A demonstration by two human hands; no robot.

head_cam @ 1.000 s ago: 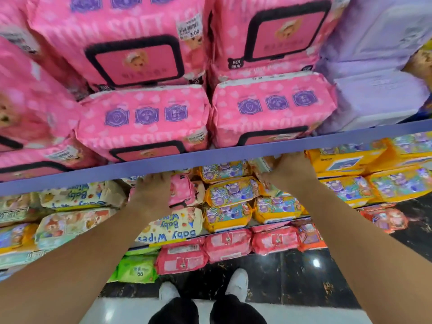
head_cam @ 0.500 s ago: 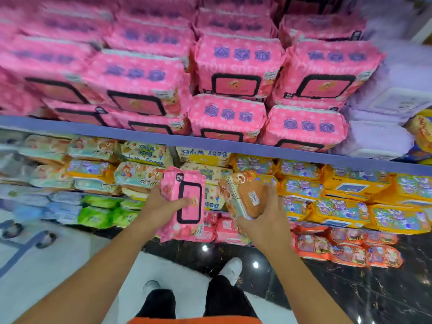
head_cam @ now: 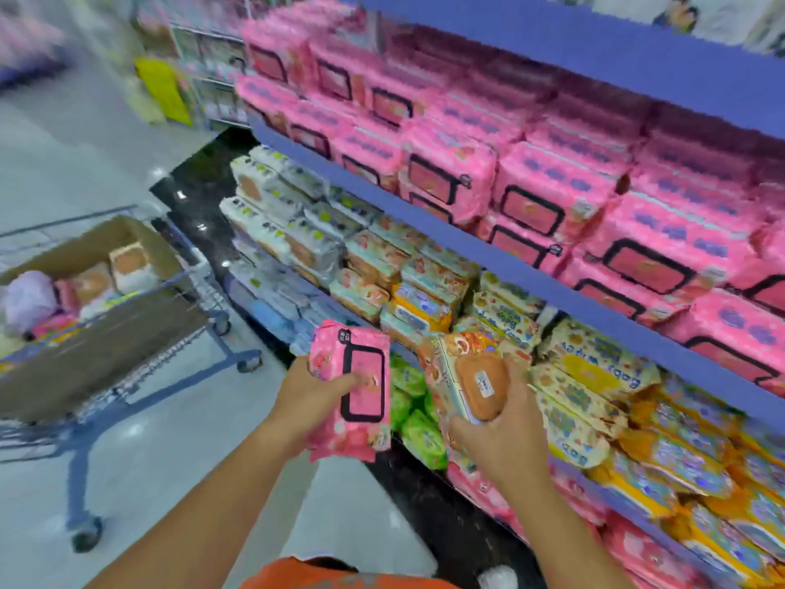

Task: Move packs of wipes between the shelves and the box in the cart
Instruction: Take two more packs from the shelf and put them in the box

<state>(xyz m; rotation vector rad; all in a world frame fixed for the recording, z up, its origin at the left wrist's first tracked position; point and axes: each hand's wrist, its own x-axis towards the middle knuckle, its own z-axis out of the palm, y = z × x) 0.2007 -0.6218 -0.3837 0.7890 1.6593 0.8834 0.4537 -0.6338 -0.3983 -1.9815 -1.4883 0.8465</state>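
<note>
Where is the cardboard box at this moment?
Head view, left side: the cardboard box sits in the cart, which stands left of the shelves.

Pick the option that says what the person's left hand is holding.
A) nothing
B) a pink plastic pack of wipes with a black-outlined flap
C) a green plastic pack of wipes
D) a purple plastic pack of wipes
B: the left hand grips the pink plastic pack of wipes with a black-outlined flap, thumb across its front, while the right hand holds a cream pack of wipes with an orange lid.
</note>
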